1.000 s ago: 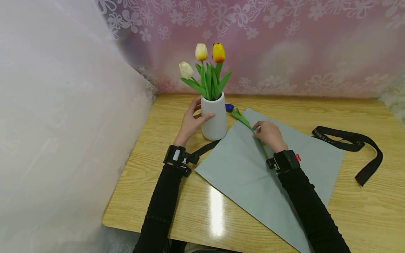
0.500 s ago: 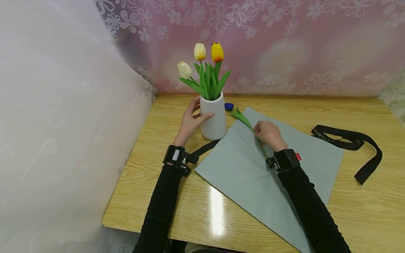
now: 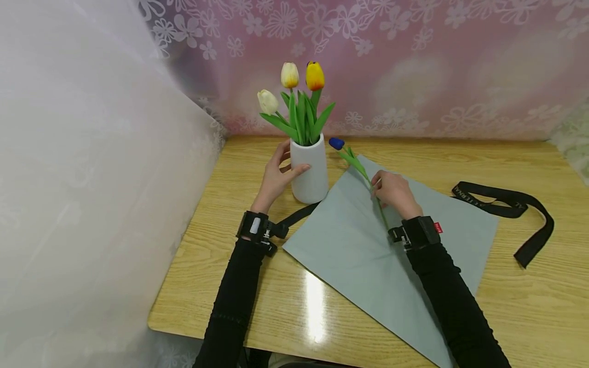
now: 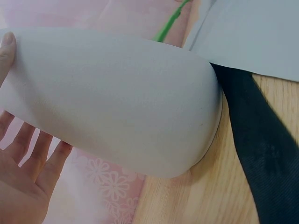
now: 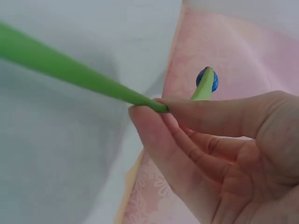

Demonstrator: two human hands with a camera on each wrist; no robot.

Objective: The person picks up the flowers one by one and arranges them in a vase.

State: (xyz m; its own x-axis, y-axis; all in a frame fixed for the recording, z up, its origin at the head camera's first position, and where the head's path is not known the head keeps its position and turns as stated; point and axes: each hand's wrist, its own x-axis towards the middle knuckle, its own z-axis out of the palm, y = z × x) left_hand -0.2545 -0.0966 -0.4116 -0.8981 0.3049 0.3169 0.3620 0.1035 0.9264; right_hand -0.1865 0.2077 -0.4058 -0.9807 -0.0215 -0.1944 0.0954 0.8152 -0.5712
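Observation:
A white vase (image 3: 310,174) stands upright on the table, holding two whitish tulips (image 3: 290,75) and a yellow-orange tulip (image 3: 315,76). My left hand (image 3: 276,176) grips its left side, thumb across the front; in the left wrist view the fingers (image 4: 53,170) lie along one side of the vase (image 4: 117,98). Over the grey-green wrapping sheet (image 3: 349,245), my right hand (image 3: 394,193) pinches the stem of a blue tulip (image 3: 337,143). Up close in the right wrist view, thumb and forefinger meet on the green stem (image 5: 84,74), with the blue bloom (image 5: 215,81) beyond.
A black ribbon (image 3: 534,204) with pale lettering lies in a loop at the right. Another black strip (image 3: 301,215) shows between the vase and the left wrist. Behind the wooden table (image 3: 221,286) hangs a pink floral curtain (image 3: 414,66).
The blue tulip's head has risen and moved slightly away from the table, lifted by my right hand, which has shifted a little up and right. My left hand stays on the vase.

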